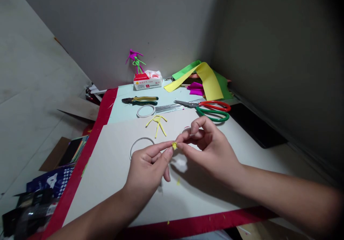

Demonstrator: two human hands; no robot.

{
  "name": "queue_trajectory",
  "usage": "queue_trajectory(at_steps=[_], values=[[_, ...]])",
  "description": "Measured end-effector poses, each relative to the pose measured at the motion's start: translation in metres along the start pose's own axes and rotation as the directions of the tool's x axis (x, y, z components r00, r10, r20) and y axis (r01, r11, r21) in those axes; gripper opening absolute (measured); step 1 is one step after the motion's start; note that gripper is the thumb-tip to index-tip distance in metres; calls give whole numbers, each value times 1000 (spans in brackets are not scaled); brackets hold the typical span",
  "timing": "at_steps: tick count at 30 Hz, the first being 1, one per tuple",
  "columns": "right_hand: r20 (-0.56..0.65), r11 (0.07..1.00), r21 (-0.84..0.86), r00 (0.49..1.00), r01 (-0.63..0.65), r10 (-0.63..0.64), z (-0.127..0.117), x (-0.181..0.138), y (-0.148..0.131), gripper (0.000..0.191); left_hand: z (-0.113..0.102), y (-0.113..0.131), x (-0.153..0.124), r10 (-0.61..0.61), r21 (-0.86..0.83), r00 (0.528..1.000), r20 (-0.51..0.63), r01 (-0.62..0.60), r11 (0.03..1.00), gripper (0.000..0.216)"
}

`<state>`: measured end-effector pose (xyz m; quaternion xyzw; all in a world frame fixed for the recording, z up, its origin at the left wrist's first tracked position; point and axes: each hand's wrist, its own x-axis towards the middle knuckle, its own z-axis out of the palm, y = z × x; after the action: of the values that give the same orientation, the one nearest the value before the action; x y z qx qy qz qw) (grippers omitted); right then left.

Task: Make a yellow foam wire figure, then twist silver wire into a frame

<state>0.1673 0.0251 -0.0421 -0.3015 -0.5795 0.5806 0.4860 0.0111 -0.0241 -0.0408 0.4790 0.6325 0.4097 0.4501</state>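
A small crumpled piece of yellow paper point(174, 145) is pinched between both hands, above the middle of the table. My left hand point(149, 164) grips it between thumb and forefinger from the left. From the right, my right hand point(212, 148) pinches the same piece with thumb and fingertips. Just beyond my fingers lies a yellow stick figure point(158, 125) with thin limbs, flat on the white surface. A grey wire ring point(139, 138) lies partly hidden behind my left hand.
Farther back are pliers point(140, 100), a white ring point(146, 111), straight wires point(172, 107) and scissors point(212, 108). A small box point(147, 80) stands by the wall with a magenta figure point(132, 54) and a green figure point(138, 63). Yellow paper strips point(208, 77) and a black phone-like slab point(254, 125) lie right.
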Motion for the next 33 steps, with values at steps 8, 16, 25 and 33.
queue_trajectory(at_steps=[8, 16, 25, 33], values=[[79, 935, 235, 964, -266, 255, -2, 4, 6, 34, -1, 2, 3, -28, -74, 1000, -3, 27, 997, 29], [113, 910, 282, 953, -302, 281, -1, 4, 6, 36, 0, 0, 4, -50, -98, 999, 8, 51, 994, 29], [102, 962, 163, 974, -219, 204, -1, 3, 6, 34, -1, 1, 2, -97, -79, 994, 55, 101, 992, 33], [15, 985, -156, 998, 68, -66, 3, -5, 6, 32, -1, 8, -3, -107, -26, 994, 34, 108, 994, 29]])
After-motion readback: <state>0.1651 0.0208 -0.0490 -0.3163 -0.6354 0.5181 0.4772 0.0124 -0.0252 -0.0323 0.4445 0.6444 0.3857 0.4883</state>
